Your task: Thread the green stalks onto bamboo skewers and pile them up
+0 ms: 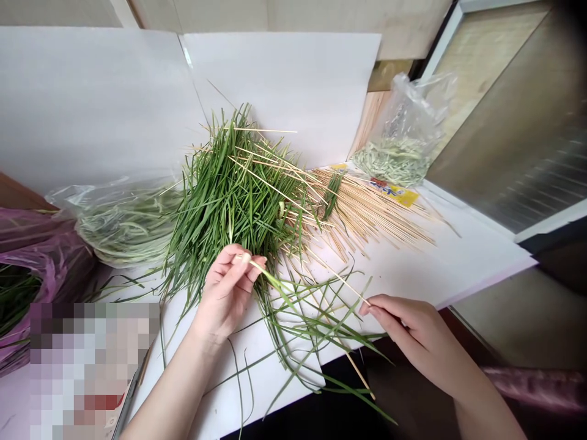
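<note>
My left hand (228,293) pinches the pale stem ends of a few garlic chives (280,288) between thumb and fingers. Their long green leaves trail right and down over the table's front edge. In my right hand (410,330), thumb and forefinger are closed on the near end of a thin bamboo skewer (342,280). It slants up and left toward the pile, apart from the stems in my left hand. Just beyond my left hand rises a big heap of garlic chives (229,195), with several loose skewers lying across its top.
Many bamboo skewers (380,211) are spread right of the heap, a small green bundle (332,194) on them. Clear bags of pale green strips stand at left (132,226) and back right (397,159). A purple bag (55,250) and a pixelated screen (92,373) are at left.
</note>
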Demonstrator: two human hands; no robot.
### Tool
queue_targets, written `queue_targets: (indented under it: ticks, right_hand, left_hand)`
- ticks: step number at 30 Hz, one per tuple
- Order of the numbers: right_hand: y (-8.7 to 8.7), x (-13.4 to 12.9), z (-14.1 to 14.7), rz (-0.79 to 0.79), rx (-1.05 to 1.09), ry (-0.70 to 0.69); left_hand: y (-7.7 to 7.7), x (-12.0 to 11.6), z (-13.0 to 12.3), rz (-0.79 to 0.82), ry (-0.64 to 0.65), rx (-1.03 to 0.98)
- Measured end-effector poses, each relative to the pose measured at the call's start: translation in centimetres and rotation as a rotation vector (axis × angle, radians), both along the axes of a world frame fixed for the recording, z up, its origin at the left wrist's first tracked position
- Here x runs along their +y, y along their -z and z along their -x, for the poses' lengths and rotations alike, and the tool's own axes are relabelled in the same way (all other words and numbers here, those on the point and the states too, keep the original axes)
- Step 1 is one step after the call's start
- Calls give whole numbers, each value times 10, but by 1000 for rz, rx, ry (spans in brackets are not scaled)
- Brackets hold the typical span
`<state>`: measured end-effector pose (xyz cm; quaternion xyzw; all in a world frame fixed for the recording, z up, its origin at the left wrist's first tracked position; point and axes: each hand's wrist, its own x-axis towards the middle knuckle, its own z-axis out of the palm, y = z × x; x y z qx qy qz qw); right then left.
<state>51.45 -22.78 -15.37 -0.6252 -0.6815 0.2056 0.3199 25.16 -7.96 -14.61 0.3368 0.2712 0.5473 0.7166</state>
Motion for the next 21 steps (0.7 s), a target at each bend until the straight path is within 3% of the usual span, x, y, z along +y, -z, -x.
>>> queue_targets:
  ticks: [7, 10, 13, 17, 21]
  right_hand:
    - [-2, 0, 0, 12, -9, 6]
    - [-3, -1, 0, 19, -10, 6]
    - [-2, -2, 1, 17, -1, -20]
    - [0, -3, 8, 49, 20, -116]
    - [2, -1, 17, 89, 19, -181]
  left_hand:
    - [-17, 0, 11, 102, 50, -485]
    - [-21, -2, 16, 75, 52, -560]
    - [-17, -2, 16, 50, 83, -350]
    - [1, -3, 1, 102, 170, 29]
    - [17, -9, -13, 215, 230, 102]
